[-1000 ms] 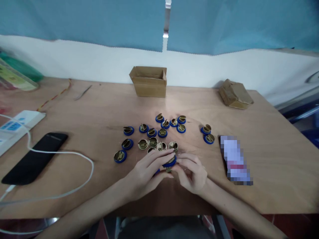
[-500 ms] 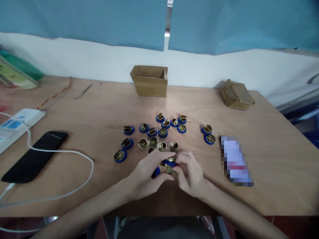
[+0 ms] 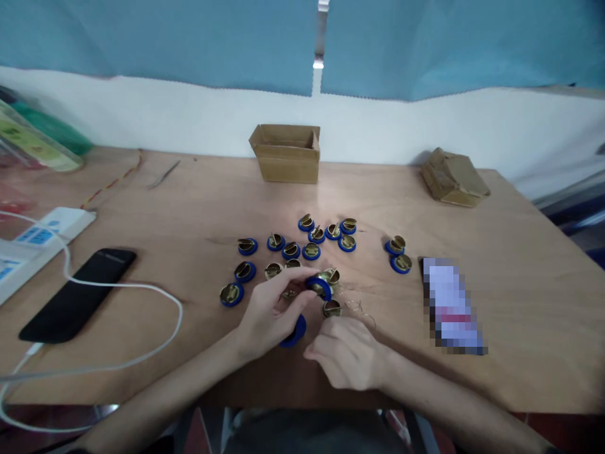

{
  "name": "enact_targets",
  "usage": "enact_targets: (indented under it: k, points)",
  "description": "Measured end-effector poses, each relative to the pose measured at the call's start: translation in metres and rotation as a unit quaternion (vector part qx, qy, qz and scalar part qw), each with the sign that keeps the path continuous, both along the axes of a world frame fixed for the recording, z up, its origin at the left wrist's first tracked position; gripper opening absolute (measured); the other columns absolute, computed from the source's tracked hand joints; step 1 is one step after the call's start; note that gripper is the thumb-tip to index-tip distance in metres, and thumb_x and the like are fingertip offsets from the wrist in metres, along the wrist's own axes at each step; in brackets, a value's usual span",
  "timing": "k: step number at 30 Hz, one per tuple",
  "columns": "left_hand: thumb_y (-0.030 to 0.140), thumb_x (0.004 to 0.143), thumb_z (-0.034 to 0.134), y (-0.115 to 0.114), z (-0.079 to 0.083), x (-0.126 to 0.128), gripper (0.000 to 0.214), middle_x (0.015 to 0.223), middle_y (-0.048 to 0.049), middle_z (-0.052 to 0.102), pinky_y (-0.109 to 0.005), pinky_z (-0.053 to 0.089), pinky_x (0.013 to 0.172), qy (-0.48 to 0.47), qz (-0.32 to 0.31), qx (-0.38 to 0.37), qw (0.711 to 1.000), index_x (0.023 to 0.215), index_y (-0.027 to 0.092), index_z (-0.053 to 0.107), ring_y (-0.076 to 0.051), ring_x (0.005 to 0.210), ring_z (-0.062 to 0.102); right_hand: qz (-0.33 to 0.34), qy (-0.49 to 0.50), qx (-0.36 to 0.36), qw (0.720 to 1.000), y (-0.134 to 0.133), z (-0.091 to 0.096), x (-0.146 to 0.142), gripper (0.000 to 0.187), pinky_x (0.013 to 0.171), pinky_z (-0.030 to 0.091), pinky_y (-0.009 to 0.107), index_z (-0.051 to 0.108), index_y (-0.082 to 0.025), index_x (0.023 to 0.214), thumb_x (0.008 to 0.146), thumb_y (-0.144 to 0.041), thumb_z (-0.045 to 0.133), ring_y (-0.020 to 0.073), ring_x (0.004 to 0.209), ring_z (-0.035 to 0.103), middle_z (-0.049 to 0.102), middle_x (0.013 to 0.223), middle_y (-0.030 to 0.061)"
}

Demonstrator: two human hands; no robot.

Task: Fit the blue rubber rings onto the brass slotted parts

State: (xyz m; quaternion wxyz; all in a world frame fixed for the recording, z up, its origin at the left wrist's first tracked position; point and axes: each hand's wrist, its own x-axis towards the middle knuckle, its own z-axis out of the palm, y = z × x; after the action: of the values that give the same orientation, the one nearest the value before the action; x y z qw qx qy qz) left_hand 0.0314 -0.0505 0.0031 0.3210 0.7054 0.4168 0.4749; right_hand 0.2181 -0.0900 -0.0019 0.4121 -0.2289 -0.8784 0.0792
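My left hand (image 3: 269, 309) pinches a blue ring (image 3: 325, 290) between thumb and fingers, tilted on its edge; brass-coloured metal shows inside and behind it. Lower and to the right, my right hand (image 3: 347, 353) is curled closed, knuckles up, and whatever it may hold is hidden. Just beyond its knuckles lies a bare round brass piece (image 3: 332, 308). Another blue ring (image 3: 295, 331) rests on the table below my left hand. Several bare brass pieces, one of them a brass cup (image 3: 273, 271), sit partly behind my left hand.
Several blue-rimmed brass pieces (image 3: 311, 251) are spread beyond my hands. Thin wire loops (image 3: 353, 305) lie to the right. An open cardboard box (image 3: 288, 167) and a crumpled box (image 3: 454, 180) stand at the back. Phones (image 3: 78, 293), a white cable (image 3: 127, 287) and a power strip (image 3: 47, 230) flank the work.
My right hand has drawn away from the piece both hands were at and curled up nearer the table's front edge. My left hand has kept the blue ring, lifting it slightly away.
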Motion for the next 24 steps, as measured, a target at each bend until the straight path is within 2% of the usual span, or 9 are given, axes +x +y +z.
enact_targets:
  k: [3,5,7,9,11,15,19,24]
  points:
    - [0.016,0.095,0.059,0.001,-0.003,-0.001,0.031,0.107,-0.0057,0.074,-0.024,0.061,0.081,0.009,0.007,0.016,1.000,0.126,0.021,0.061,-0.015,0.090,0.073,-0.088,0.096,-0.015,0.991,0.007,0.003,0.008,0.018,0.055,0.053,0.029,0.059,-0.020,0.106,0.092,-0.009,0.057,0.0177,0.068,0.062,0.064,0.077,0.0028]
    - [0.016,0.097,0.057,0.000,-0.005,-0.002,0.032,0.108,-0.0067,0.073,-0.025,0.061,0.082,0.005,0.001,0.030,1.000,0.128,0.020,0.059,-0.015,0.091,0.072,-0.145,0.119,-0.056,0.981,0.014,0.005,0.013,0.026,0.065,0.057,0.031,0.058,-0.020,0.113,0.091,-0.006,0.057,0.0198,0.080,0.065,0.065,0.088,0.0062]
    - [0.014,0.097,0.055,-0.002,-0.006,-0.002,0.030,0.107,-0.0072,0.072,-0.024,0.060,0.079,0.003,-0.025,0.039,0.999,0.126,0.020,0.059,-0.015,0.089,0.071,-0.184,0.149,-0.132,0.963,0.019,0.007,0.016,0.029,0.069,0.058,0.032,0.056,-0.020,0.121,0.094,-0.009,0.056,0.0192,0.085,0.064,0.062,0.102,0.0092]
    - [0.013,0.096,0.054,-0.005,-0.007,-0.001,0.030,0.106,-0.0073,0.070,-0.025,0.060,0.077,0.004,-0.061,0.043,0.997,0.125,0.021,0.058,-0.015,0.088,0.070,-0.163,0.157,-0.212,0.951,0.023,0.007,0.017,0.029,0.071,0.058,0.031,0.054,-0.020,0.126,0.098,-0.012,0.052,0.0186,0.089,0.064,0.060,0.109,0.0104]
    - [0.011,0.096,0.054,-0.008,-0.008,0.001,0.032,0.106,-0.0076,0.069,-0.026,0.060,0.080,0.007,-0.084,0.046,0.995,0.125,0.022,0.057,-0.016,0.091,0.069,-0.116,0.139,-0.260,0.949,0.024,0.008,0.016,0.024,0.073,0.058,0.030,0.059,-0.020,0.120,0.101,-0.013,0.047,0.0179,0.090,0.065,0.061,0.108,0.0091]
    - [0.009,0.096,0.054,-0.008,-0.008,0.004,0.033,0.115,-0.0098,0.064,-0.031,0.061,0.086,0.008,-0.075,0.085,0.994,0.126,0.023,0.057,-0.019,0.103,0.067,-0.074,0.157,-0.276,0.945,0.025,0.007,0.014,0.017,0.069,0.055,0.028,0.062,-0.020,0.102,0.102,-0.014,0.047,0.0154,0.081,0.063,0.062,0.095,0.0047]
    - [0.004,0.095,0.053,-0.007,-0.008,0.006,0.030,0.128,-0.0102,0.054,-0.028,0.064,0.078,0.017,-0.079,0.148,0.986,0.116,0.023,0.063,-0.011,0.087,0.069,-0.064,0.194,-0.299,0.932,0.024,0.006,0.013,0.014,0.063,0.051,0.024,0.059,-0.020,0.093,0.102,-0.016,0.049,0.0136,0.075,0.060,0.059,0.088,0.0022]
    - [-0.001,0.091,0.058,-0.009,-0.009,0.006,0.025,0.116,-0.0079,0.062,-0.025,0.066,0.080,0.008,-0.046,0.220,0.974,0.105,0.018,0.068,-0.014,0.096,0.071,-0.073,0.192,-0.320,0.925,0.020,0.007,0.012,0.017,0.066,0.049,0.026,0.057,-0.021,0.089,0.104,-0.020,0.048,0.0140,0.074,0.058,0.058,0.086,0.0018]
